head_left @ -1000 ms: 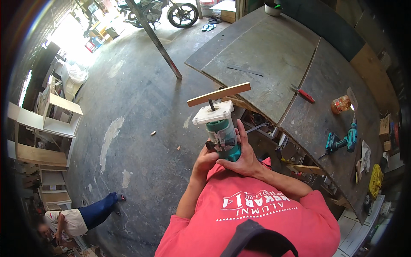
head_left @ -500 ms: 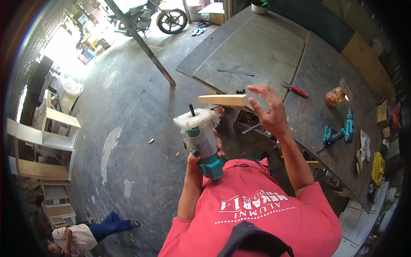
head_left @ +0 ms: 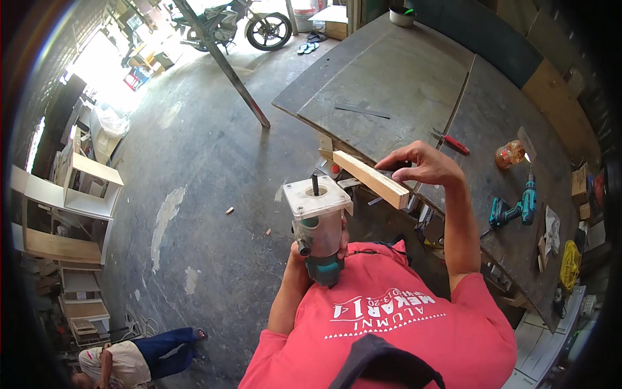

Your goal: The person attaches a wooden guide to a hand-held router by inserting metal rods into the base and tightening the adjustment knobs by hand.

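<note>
My left hand (head_left: 298, 264) is wrapped round a trim router (head_left: 322, 232) with a clear body and teal motor end. The router is upside down in front of my chest, its pale square base plate facing up and a dark bit sticking out of it. My right hand (head_left: 431, 165), fingers curled, has its index finger and thumb at the far side of a short wooden block (head_left: 372, 180). That block slants beside the workbench edge, near end toward me. How the fingertips meet the wood is partly hidden behind it.
On the dark workbench (head_left: 389, 71) lie a thin dark strip (head_left: 363, 111), red-handled pliers (head_left: 453, 142), a jar (head_left: 508, 155) and a teal drill (head_left: 521, 202). A slanted metal post (head_left: 227, 71) stands on the left. Another person (head_left: 123, 363) is at lower left, near shelving (head_left: 84, 240).
The wooden block has turned from nearly level to slanting, its near end now closer to me. My right hand's spread fingers have curled in. The router has moved slightly right and down.
</note>
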Demonstrator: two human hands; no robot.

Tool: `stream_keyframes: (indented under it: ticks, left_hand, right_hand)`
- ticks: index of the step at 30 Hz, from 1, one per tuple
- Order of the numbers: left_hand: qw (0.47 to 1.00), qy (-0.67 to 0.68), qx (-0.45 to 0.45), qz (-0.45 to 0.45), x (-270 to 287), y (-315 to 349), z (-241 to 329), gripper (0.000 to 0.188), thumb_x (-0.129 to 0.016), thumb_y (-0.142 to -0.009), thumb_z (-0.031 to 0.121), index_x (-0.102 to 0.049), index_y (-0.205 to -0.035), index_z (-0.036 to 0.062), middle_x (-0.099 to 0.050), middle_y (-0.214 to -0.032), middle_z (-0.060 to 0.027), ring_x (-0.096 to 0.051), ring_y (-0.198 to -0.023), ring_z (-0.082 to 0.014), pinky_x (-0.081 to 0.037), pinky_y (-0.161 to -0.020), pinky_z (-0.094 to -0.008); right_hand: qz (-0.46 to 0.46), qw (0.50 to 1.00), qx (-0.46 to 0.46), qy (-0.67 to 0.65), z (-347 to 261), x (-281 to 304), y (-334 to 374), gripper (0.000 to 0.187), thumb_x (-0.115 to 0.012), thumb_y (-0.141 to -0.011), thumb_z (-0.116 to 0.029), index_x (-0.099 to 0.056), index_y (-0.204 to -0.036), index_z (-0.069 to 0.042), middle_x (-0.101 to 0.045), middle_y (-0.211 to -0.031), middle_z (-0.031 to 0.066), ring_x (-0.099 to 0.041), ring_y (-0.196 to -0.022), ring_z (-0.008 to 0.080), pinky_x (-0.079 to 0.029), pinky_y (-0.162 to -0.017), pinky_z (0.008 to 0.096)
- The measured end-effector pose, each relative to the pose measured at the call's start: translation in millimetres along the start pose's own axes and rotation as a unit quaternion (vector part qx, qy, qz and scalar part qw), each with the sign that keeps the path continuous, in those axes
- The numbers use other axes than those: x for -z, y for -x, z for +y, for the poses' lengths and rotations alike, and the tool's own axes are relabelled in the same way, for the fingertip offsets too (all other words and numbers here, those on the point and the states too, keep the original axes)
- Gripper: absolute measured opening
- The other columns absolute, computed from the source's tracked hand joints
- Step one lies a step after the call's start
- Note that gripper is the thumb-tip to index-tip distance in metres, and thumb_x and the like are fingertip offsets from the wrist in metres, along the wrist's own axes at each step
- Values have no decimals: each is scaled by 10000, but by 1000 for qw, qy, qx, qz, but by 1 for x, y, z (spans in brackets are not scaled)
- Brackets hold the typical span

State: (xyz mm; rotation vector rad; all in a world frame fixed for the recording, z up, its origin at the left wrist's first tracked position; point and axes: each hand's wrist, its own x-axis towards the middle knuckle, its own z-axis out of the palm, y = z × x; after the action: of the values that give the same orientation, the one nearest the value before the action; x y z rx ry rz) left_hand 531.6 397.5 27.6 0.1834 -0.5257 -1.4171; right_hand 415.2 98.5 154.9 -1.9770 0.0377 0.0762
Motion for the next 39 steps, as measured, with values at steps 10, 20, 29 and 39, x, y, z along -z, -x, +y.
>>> stream_keyframes:
  ticks: [10, 20, 29, 39]
  left_hand:
    - [1000, -5, -1, -26, 11, -4, -7, 1072, -911, -546, 460, -395, -1350, -26, -609, -999, -198, -653, -829, -275, -545, -788, -373]
    - [1000, -2, 0, -25, 11, 6, -11, 1069, -874, -568, 503, -397, -1353, -43, -588, -990, -192, -635, -802, -268, -541, -771, -369]
    - [1000, -18, -10, 22, -9, 11, -9, 949, -844, -613, 449, -446, -1305, -65, -602, -995, -191, -634, -822, -247, -534, -762, -354]
    - [999, 34, -13, -13, -2, 3, -6, 977, -850, -636, 377, -367, -1380, -33, -602, -1064, -188, -649, -873, -259, -540, -799, -346]
  right_hand:
    - [31, 993, 104, 48, -27, -22, -9, 312, -766, -854, -188, -737, -1141, -71, -756, -1017, 112, -694, -861, 155, -524, -773, 318]
    - [58, 988, 142, 26, -48, -45, -18, 309, -784, -802, -101, -736, -1101, -37, -746, -979, 117, -702, -857, 211, -536, -773, 326]
    - [23, 976, 197, 86, -49, -53, -19, 374, -753, -823, -70, -691, -1192, -79, -707, -1141, 110, -676, -1007, 273, -517, -843, 380]
    - [40, 984, 153, 85, -48, -60, -24, 370, -735, -836, -43, -678, -1200, -64, -711, -1123, 110, -681, -984, 261, -530, -791, 371]
